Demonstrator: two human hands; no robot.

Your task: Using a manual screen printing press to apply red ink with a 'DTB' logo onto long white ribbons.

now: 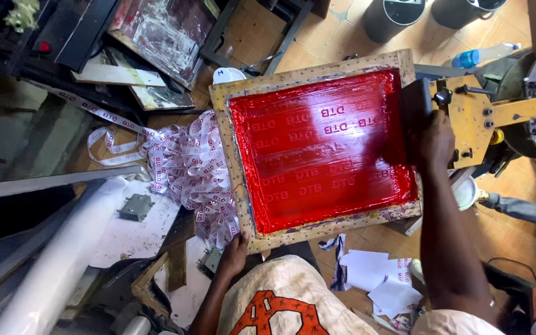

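A wood-framed printing screen [317, 149] fills the middle of the view, its mesh flooded with glossy red ink, pale lettering showing through in rows. It lies tilted slightly, its far edge toward a yellow hinged clamp [466, 118] on the right.

Left of the screen a long white ribbon [187, 164] printed in red piles up in loops — one strand runs off toward the upper left. Lower left lies a white roll [63, 260]. Below the frame, scraps of white paper [379, 279] lie on the floor.

The dark squeegee [415, 118] stands upright on the mesh at the screen's right side, just inside the frame. The right hand [437, 142] wraps around it from the right, fingers closed on its handle, so the blade sits between the fingers and the ink.

The left hand [236, 251] rests at the frame's near left corner, touching the wood — its fingers [241, 239] curl against the edge, though I cannot tell whether they grip it.
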